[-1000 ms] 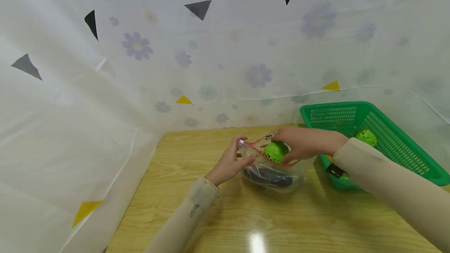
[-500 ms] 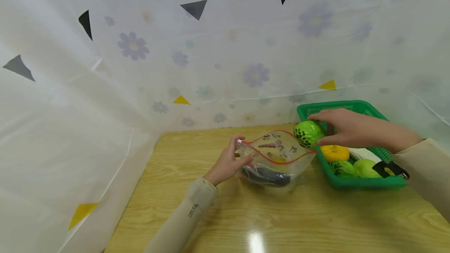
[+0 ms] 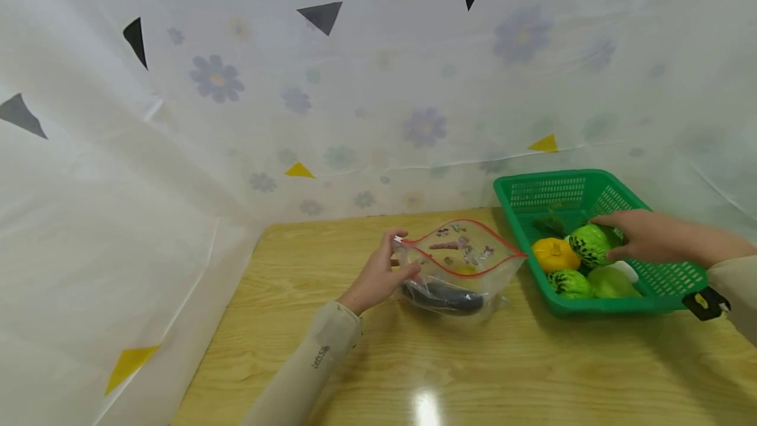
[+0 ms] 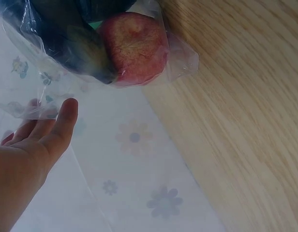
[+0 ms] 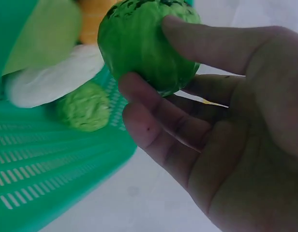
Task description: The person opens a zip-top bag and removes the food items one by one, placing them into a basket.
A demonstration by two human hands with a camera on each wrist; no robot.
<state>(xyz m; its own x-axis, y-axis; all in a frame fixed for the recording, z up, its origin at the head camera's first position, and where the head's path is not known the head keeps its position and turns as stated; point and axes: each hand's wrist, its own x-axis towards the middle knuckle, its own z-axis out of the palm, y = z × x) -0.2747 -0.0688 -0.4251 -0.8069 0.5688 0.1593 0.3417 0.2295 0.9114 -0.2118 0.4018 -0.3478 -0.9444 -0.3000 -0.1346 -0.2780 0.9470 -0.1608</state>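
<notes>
A clear zip bag [image 3: 500, 279] with a red-edged mouth stands open on the table, its printed stickers showing. Inside it lie a long dark eggplant [image 3: 452, 299] and, in the left wrist view, a reddish apple-like fruit [image 4: 135, 48]. My left hand [image 3: 378, 276] grips the bag's left corner by the white slider, thumb in front and fingers behind. Within the green basket [image 3: 597, 307], my right hand [image 3: 656, 235] holds a round green pumpkin-like vegetable [image 3: 592, 246] with dark speckles. The right wrist view shows thumb and fingers round that vegetable [image 5: 144, 53].
Around the held vegetable the basket contains a yellow-orange pumpkin [image 3: 554, 256], another speckled green vegetable [image 3: 569, 284], a pale green one [image 3: 612, 283], a white item [image 5: 54, 77] and a bumpy green piece [image 5: 84, 106]. A flower-patterned curtain [image 3: 355, 97] hangs behind the wooden table [image 3: 473, 373].
My right hand has carried the round green vegetable from the bag's mouth rightward, over the rim and into the basket. The left hand keeps its grip on the bag.
</notes>
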